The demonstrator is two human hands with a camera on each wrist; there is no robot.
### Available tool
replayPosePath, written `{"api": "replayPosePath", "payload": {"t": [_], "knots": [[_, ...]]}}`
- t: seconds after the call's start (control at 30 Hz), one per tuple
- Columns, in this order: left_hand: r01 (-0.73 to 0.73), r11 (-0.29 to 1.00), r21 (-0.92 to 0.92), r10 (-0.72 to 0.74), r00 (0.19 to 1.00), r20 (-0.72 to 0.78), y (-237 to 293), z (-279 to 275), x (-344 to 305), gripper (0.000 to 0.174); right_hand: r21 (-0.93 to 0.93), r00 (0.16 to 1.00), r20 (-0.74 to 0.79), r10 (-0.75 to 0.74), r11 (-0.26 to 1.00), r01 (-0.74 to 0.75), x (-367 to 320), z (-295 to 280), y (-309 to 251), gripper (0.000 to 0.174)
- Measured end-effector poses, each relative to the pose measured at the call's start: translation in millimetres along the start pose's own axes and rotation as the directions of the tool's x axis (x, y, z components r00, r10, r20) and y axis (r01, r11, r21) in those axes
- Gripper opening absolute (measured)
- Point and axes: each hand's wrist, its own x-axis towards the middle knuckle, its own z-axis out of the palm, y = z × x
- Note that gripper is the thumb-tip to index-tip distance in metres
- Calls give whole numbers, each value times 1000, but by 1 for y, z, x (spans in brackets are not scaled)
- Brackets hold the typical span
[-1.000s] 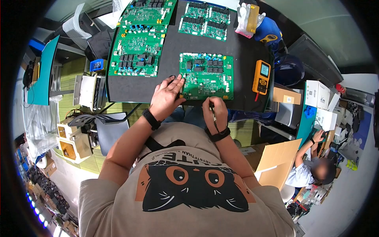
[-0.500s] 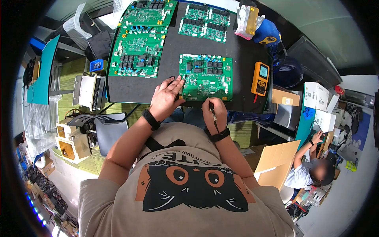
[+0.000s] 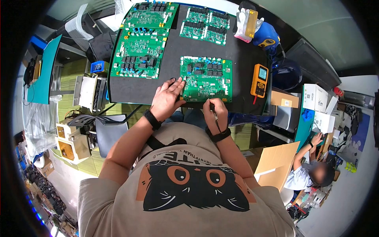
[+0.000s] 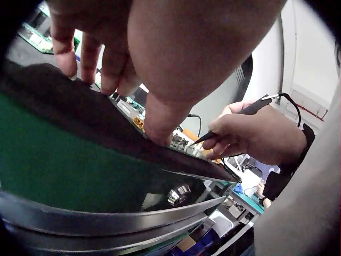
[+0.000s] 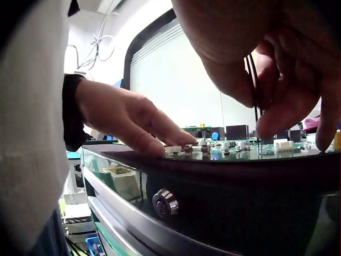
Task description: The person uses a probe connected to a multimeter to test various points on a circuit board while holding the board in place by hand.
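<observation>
A green circuit board [image 3: 207, 81] with black relays lies near the table's front edge. My left hand [image 3: 167, 94] rests at the board's left edge with fingers extended; in the left wrist view the thumb [image 4: 160, 125] presses down by a yellow connector [image 4: 138, 122]. Black tweezers [image 4: 250, 109], with a black cord at their rear end, are pinched in my right hand [image 3: 216, 112]. From the right wrist view, the two thin prongs [image 5: 254, 90] point down at the board's front edge, close to a white connector [image 5: 283, 144].
More large green boards [image 3: 138, 51] lie at the left of the black table [image 3: 169, 51], and a panel of smaller boards [image 3: 205, 25] at the back. An orange multimeter [image 3: 259, 83] is at the right. White gloves [image 3: 240, 29] sit behind it. Another person [image 3: 304, 173] works at the far right.
The head view has tilted slightly, so the table's things sit a little lower. Both hands keep nearly the same place at the board, the tweezers still in the right.
</observation>
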Motion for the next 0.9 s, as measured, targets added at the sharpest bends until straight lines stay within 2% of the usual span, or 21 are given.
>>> {"api": "replayPosePath", "payload": {"t": [0.17,0.27,0.33,0.43,0.67,0.73,0.9], "knots": [[-11,1000,21,11,1000,-8,0,0,0,73,29,1000,12,11,1000,-11,5,-1,4,8],[-10,1000,17,11,1000,-12,0,-1,1,73,39,997,44,60,997,-62,9,-2,3,9],[-14,1000,25,14,1000,-6,0,-1,1,73,30,985,91,145,988,-148,12,-3,1,10],[-12,1000,14,12,1000,-11,0,0,0,73,44,978,122,171,983,-177,14,-6,-1,10],[6,1000,13,-6,1000,-14,1,-2,0,74,97,986,124,111,988,-124,15,-14,1,8],[13,1000,-10,-13,1000,1,2,-3,1,75,86,988,150,39,995,-53,16,-19,-1,8],[21,1000,-17,-21,1000,-8,3,-2,0,76,92,982,183,43,994,-60,15,-21,4,8]]}}
